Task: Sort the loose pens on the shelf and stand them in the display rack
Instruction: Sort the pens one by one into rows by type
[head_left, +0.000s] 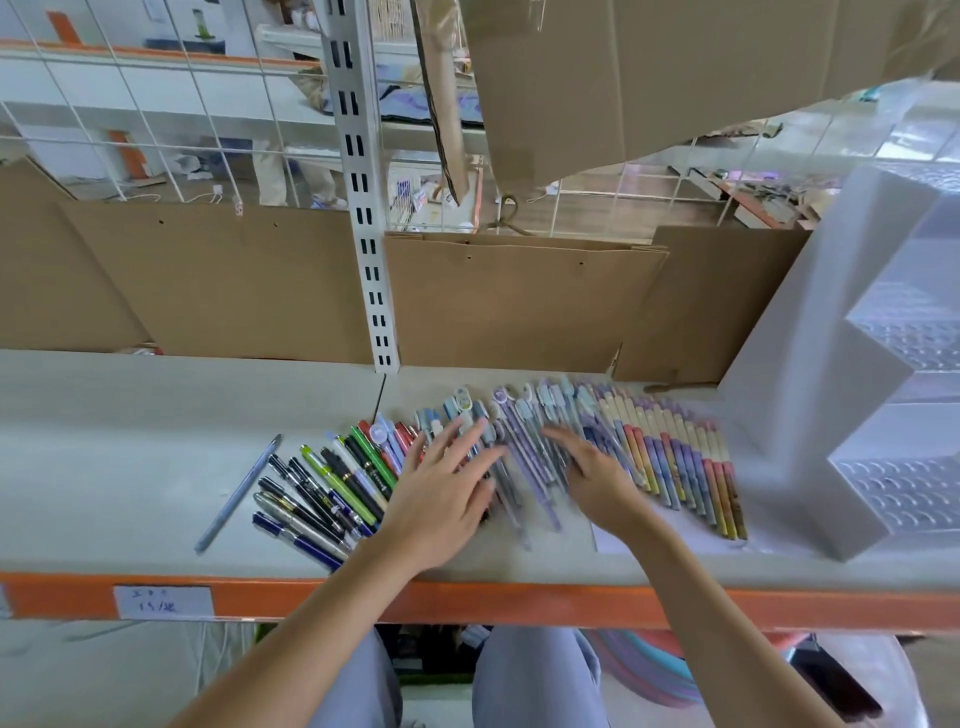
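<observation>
Several loose pens (524, 467) lie side by side in a long row on the grey shelf (130, 457). Dark, green and red ones (332, 483) are at the left, purple and blue ones in the middle, and yellow-and-pink ones (691, 462) at the right. One blue pen (239, 491) lies apart at the far left. My left hand (447, 483) rests flat on the middle pens with fingers spread. Just to its right, my right hand (592, 467) presses flat on the purple pens. The stepped white display rack (831, 395) with clear perforated tiers stands at the right end.
Brown cardboard sheets (234, 280) line the back of the shelf, and a slotted white upright (371, 249) rises behind the pens. More cardboard (623, 78) hangs overhead. An orange front rail (467, 603) carries a white price label (163, 601). A white paper (613, 540) lies under the right pens.
</observation>
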